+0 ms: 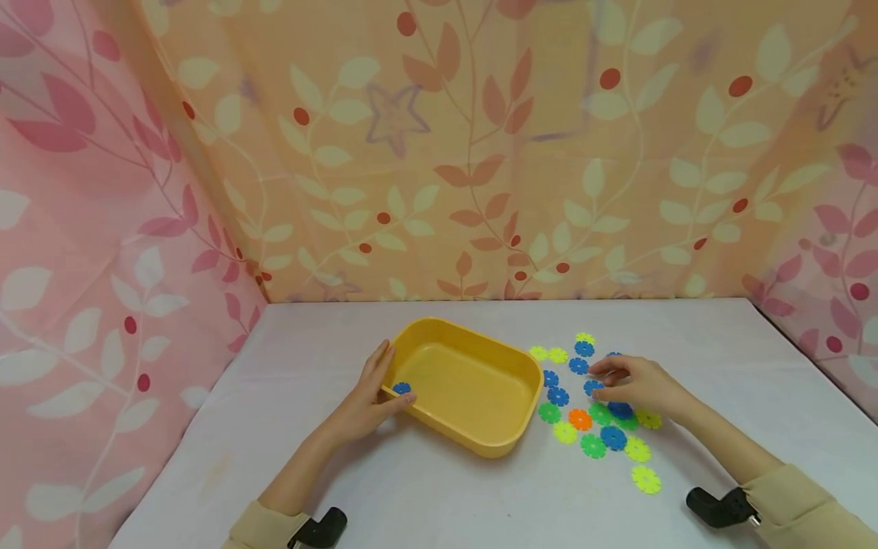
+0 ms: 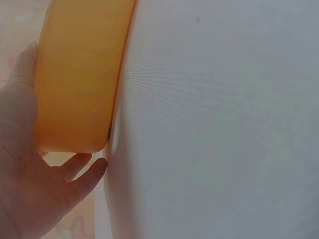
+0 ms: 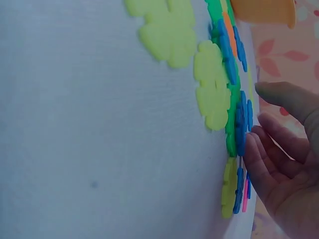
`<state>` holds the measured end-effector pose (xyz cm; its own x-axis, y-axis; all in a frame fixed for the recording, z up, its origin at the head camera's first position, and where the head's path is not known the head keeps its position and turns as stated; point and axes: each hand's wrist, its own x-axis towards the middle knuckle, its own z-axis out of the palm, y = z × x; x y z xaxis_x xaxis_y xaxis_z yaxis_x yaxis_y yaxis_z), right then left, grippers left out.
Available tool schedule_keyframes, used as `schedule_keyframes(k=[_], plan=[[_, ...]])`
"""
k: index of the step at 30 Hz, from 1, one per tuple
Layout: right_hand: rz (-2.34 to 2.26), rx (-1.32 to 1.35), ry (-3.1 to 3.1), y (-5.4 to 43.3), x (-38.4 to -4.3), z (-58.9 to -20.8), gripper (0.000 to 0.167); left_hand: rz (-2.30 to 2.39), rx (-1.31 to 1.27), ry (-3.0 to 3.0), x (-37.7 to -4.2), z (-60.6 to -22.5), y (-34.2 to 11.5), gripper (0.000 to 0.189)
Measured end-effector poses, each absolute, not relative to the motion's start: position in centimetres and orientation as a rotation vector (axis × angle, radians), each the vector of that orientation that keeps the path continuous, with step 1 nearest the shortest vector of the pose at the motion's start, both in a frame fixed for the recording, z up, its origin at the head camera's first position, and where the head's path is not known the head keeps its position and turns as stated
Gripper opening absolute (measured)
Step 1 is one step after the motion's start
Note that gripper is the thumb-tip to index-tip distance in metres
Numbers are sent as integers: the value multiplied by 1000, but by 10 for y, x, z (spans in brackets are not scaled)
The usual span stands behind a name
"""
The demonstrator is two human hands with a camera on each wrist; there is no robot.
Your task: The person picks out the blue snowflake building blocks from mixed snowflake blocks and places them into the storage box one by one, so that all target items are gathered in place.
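My left hand [image 1: 362,399] grips the left corner of a yellow plastic basin [image 1: 473,389], thumb over the rim and fingers along the outside. The left wrist view shows the basin's outer wall [image 2: 79,79] against that hand [image 2: 45,194]. One blue notched disc [image 1: 402,388] lies inside the basin near the thumb. To the right, my right hand [image 1: 641,383] hovers over scattered flower-shaped plastic discs, its fingertips close to a blue disc [image 1: 593,388]. In the right wrist view, thumb and fingers [image 3: 271,172] are apart, with no disc visible between them.
Several blue, green and yellow discs and one orange disc [image 1: 579,419] lie on the white tablecloth [image 1: 507,503] right of the basin. A yellow disc [image 1: 646,479] lies nearest the front. Patterned curtains [image 1: 480,152] stand behind and at both sides of the table.
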<state>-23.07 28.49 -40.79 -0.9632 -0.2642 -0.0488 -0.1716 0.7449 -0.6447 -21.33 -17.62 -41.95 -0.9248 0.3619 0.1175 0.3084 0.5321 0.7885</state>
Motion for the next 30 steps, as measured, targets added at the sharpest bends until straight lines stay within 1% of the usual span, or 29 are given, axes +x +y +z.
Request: schedule_keyframes(k=[7,24,29,30], plan=[[-964,-353,2810,288,-232,-413,42,1369,581,2699,-213,-419,-176,93],[-982,-367,2794,284,-231,-412,32,1349,590,2701,-214,-420,-178,96],[-986,-363,2804,283,-229,-412,34,1364,583,2682,-214,-420,-178,95],[-983,-358,2809,282,-229,-411,35,1369,576,2673,-212,-415,-176,94]])
